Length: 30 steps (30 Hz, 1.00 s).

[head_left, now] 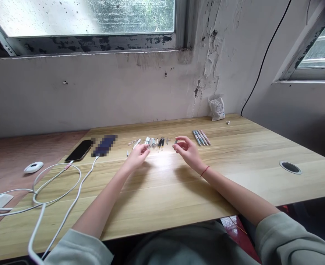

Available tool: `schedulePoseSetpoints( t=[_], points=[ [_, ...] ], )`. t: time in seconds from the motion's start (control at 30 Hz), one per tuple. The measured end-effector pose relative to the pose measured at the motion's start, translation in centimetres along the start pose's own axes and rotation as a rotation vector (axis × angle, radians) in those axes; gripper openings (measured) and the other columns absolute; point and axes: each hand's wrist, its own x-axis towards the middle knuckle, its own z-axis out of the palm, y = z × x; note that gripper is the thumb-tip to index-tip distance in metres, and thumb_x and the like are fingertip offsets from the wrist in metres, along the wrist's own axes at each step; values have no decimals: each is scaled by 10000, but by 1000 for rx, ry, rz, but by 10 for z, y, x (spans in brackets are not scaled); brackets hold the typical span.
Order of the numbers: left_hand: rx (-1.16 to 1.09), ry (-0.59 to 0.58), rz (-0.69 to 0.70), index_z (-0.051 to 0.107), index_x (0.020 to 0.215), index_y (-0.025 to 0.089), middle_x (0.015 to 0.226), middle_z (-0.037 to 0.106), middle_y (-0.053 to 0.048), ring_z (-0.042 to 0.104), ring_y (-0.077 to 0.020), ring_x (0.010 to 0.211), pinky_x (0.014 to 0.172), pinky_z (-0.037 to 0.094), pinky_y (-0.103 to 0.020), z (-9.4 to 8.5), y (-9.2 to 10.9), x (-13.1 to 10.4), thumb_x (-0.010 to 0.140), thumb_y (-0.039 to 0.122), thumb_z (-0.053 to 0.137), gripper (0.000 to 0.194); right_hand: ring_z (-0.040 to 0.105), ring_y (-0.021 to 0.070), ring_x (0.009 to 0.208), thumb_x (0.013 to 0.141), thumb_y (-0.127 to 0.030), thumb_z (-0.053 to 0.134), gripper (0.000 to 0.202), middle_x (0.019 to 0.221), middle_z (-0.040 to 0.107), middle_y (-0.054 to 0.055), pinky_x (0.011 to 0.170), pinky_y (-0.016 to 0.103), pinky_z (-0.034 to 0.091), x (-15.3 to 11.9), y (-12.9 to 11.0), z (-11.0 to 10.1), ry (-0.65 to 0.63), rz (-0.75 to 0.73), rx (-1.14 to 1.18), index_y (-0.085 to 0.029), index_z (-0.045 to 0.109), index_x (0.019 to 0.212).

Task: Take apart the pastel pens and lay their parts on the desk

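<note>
The wood-grain worktop [250,158] carries a black phone [79,150] at left. The left hand [137,156] curls beside white pen barrels [147,140], whether holding anything I cannot tell; next lie dark refills [161,142], then the right hand [189,150] pinches a small grey piece [175,141] beside a row of pens [201,137].

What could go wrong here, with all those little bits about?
The small grey piece seemingly pinched in the right hand might slip. The left hand, close to the loose pen parts, could knock some and send them rolling across the desk. White cables run beside the left sleeve, so an arm movement might snag them.
</note>
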Motion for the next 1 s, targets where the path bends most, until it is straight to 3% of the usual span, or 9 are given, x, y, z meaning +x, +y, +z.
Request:
schedulePoseSetpoints(
  t=[0.07, 0.2, 0.47, 0.67, 1.0],
  points=[
    [-214, -182, 51, 587, 1072, 147, 1045, 606, -103, 596, -194, 842, 737, 475, -316, 14, 18, -8, 843, 387, 482, 348, 617, 152, 769, 781, -351, 617, 295, 814, 626, 17, 671, 296, 523, 1, -6, -4, 48, -92, -34, -221, 535, 1032],
    [-376, -324, 101, 601, 1036, 168, 1030, 638, -94, 601, -189, 873, 773, 472, -320, 36, 44, -24, 838, 402, 509, 320, 621, 156, 816, 816, -349, 587, 274, 842, 614, 15, 698, 297, 532, -1, -15, -6, 56, -194, -61, -247, 519, 1061],
    [-418, -351, 112, 589, 1056, 180, 1044, 642, -86, 598, -194, 933, 807, 467, -324, 37, 48, -28, 851, 401, 511, 312, 627, 160, 829, 809, -288, 589, 243, 865, 622, 17, 713, 304, 540, -7, -19, -2, -55, -205, -120, -242, 557, 1046],
    [-452, -342, 98, 589, 1072, 186, 1045, 642, -83, 599, -199, 948, 827, 464, -339, 37, 48, -27, 844, 388, 524, 312, 617, 169, 855, 816, -256, 534, 148, 927, 638, 48, 705, 303, 534, -7, -19, -1, -93, -202, -152, -201, 625, 919],
    [-515, -343, 83, 599, 1057, 177, 1029, 648, -104, 604, -201, 904, 760, 474, -313, 39, 45, -27, 830, 392, 546, 317, 621, 160, 810, 807, -266, 536, 157, 932, 613, 52, 684, 299, 532, -8, -19, 0, -158, -168, -155, -202, 620, 923]
  ],
)
